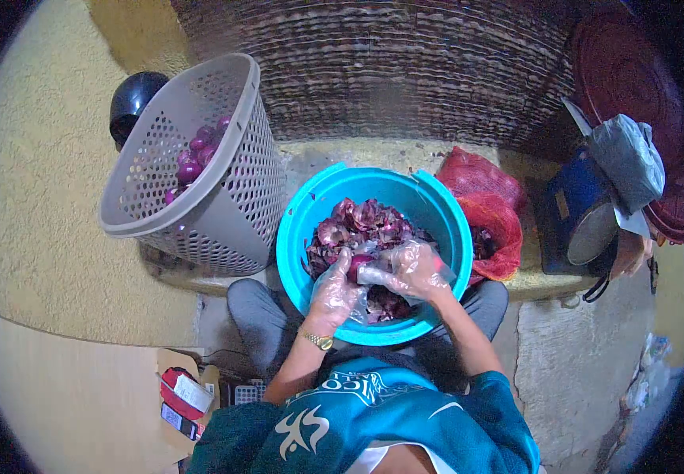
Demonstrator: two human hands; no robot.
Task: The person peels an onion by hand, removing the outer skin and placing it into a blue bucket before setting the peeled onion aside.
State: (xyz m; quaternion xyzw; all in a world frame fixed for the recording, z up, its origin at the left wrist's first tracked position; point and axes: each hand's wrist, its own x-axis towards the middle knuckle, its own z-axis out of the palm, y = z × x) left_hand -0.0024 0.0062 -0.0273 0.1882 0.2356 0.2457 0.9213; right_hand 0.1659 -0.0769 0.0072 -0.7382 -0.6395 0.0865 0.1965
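Note:
A turquoise basin (296,292) holds a heap of dry purple onion skins (366,221). Above the skins, my left hand (336,292), in a clear plastic glove with a gold watch at the wrist, grips a red onion (358,267) between thumb and fingers. My right hand (415,272), also gloved, is closed against the onion's right side with its thumb stretched toward it; whether it holds a tool or a piece of skin is hidden. Several peeled purple onions (193,158) lie inside the grey perforated basket (239,189) at the left.
Red mesh sacks (484,186) lie right of the basin, one open. Farther right stand a blue container (575,197) and a grey plastic bag (628,162). A black round object (135,103) is behind the basket. A phone (180,421) and red packet (186,393) lie lower left.

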